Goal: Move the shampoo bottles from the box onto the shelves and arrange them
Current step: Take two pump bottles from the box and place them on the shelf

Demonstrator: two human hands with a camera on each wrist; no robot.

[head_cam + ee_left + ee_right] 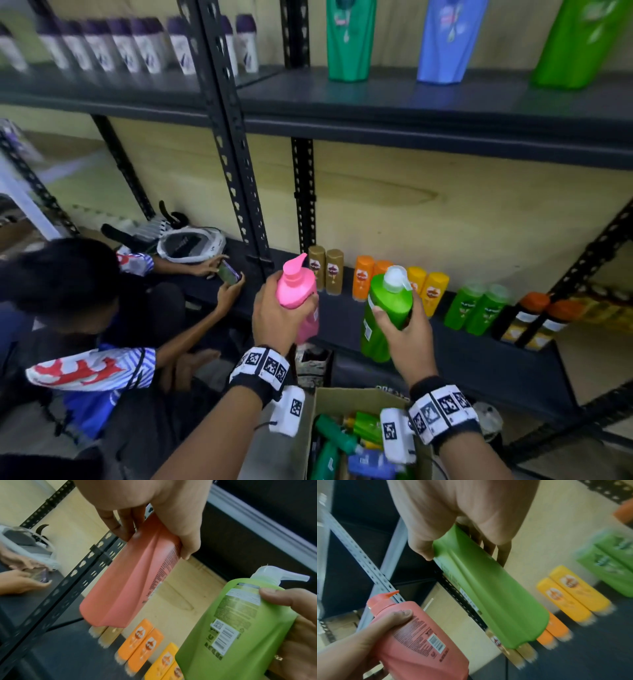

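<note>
My left hand (279, 310) grips a pink pump bottle (298, 294) upright in front of the lower shelf (342, 308). My right hand (402, 329) holds a green pump bottle (387, 308) with a white pump, a little to the right. In the left wrist view the pink bottle (130, 580) sits between thumb and fingers of the left hand (154, 531), with the green bottle (236, 622) beside it. The right wrist view shows the right hand (462, 536) wrapped round the green bottle (491, 595), and the pink bottle (419, 635) at lower left. The cardboard box (329, 401) with several bottles lies below my wrists.
On the lower shelf stand pairs of gold (325, 270), orange (364, 277), yellow (431, 291), green (476, 308) and orange-capped (534, 318) bottles. The upper shelf (411, 99) holds large green, blue and lime bottles and a row of white ones. A person (85, 325) crouches at left with a phone.
</note>
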